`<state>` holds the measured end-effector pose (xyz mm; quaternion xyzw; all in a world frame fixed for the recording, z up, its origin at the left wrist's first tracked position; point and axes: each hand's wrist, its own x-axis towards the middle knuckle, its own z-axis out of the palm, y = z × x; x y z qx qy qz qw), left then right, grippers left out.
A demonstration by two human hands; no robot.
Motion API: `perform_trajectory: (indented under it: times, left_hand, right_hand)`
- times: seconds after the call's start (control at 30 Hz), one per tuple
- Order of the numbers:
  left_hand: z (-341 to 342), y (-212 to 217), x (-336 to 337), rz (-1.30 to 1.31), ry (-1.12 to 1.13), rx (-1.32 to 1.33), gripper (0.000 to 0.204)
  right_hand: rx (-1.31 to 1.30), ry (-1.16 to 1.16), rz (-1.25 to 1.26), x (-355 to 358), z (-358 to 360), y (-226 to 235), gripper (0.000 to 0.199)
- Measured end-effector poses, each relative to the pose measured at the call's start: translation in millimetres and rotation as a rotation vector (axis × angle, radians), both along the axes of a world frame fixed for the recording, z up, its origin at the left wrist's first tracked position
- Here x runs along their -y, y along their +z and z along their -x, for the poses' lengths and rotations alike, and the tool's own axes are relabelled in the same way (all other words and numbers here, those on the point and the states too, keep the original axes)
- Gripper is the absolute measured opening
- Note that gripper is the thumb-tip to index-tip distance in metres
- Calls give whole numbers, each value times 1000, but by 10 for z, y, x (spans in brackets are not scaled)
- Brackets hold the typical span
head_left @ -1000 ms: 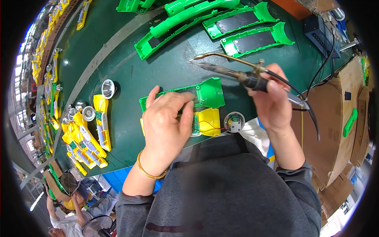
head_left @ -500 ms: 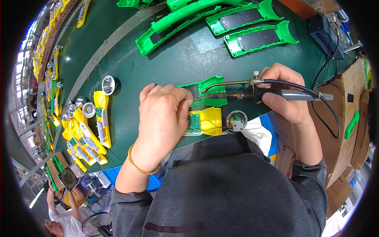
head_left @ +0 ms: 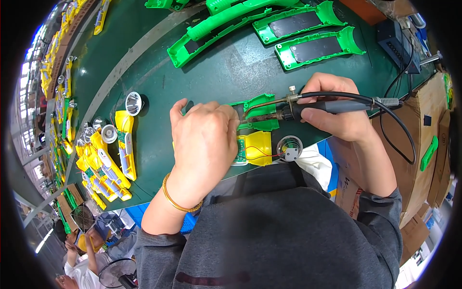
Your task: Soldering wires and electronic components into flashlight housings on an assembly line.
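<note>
My right hand (head_left: 335,107) is closed around a soldering iron (head_left: 332,107) with a thin curved metal feed tube (head_left: 262,105) clamped alongside. The iron's tip points left, over a green plastic shell half (head_left: 262,124) lying on the table. My left hand (head_left: 206,137) is closed above the shell's left part, fingertips pinched near the iron's tip. Whatever it holds is hidden beneath the fingers. Just nearer to me lies a yellow flashlight housing (head_left: 259,147) with a green circuit board (head_left: 240,150), partly under my left hand. Red wires run from it to a round lamp head (head_left: 289,148).
Several yellow flashlight housings (head_left: 103,164) with lamp reflectors are grouped at the left. Green shell halves (head_left: 315,47) with dark inserts lie across the back. A blue control box (head_left: 395,43) with cables stands at the back right, and cardboard boxes (head_left: 421,130) rise beside the table.
My right hand has moved left with the soldering iron, bringing the tip closer to my left fingers. My left hand has shifted slightly right, covering more of the circuit board.
</note>
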<state>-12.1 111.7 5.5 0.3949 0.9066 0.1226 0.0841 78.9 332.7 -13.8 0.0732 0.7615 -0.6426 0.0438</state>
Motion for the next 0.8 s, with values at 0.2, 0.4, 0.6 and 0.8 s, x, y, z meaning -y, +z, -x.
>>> perform_trajectory:
  times: [0.2, 0.4, 0.6, 0.8]
  left_hand:
    - [-8, -2, 9, 9, 4, -7, 2]
    - [-24, -24, 15, -52, -15, -27, 9]
    - [-38, -12, 37, -54, -14, -40, 8]
    - [-33, -18, 48, -65, -18, -24, 8]
  right_hand:
    - [40, 5, 43, 11, 47, 23, 15]
    - [14, 31, 8, 19, 89, 70, 14]
    - [31, 67, -110, 79, 153, 269, 14]
    - [33, -4, 31, -54, 80, 231, 18]
